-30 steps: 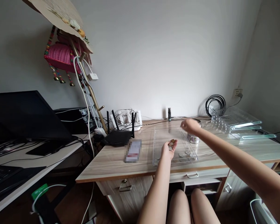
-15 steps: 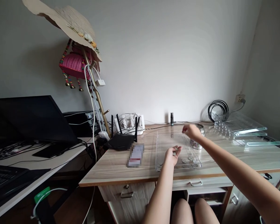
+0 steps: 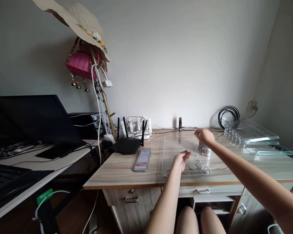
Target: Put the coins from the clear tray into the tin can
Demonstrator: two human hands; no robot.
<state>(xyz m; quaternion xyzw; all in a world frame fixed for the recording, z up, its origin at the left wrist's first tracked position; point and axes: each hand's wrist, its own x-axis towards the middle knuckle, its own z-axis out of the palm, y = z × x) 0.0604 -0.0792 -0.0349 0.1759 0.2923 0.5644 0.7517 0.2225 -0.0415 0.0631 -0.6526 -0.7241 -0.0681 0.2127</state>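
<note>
My left hand (image 3: 181, 161) is held palm up over a shallow clear plastic tray (image 3: 168, 152), with a few coins (image 3: 185, 152) resting in its curled fingers. Loose coins (image 3: 191, 167) lie along the near side of the tray. My right hand (image 3: 206, 136) hangs above a round printed tin (image 3: 205, 151) just right of the tray, fingers pinched together. Whatever sits between those fingertips is too small to make out. The hand covers most of the tin's top.
A phone-like object with a blurred surface (image 3: 142, 160) lies left of the tray, near a black router (image 3: 127, 145). Clear plastic trays (image 3: 256, 138) are stacked at the right. A small dark bottle (image 3: 180, 123) stands by the wall. The desk's front edge (image 3: 127, 187) runs below my forearms.
My right hand has shifted slightly right, further over the tin. The left hand stays over the tray with its coins, and the camera view has moved a little.
</note>
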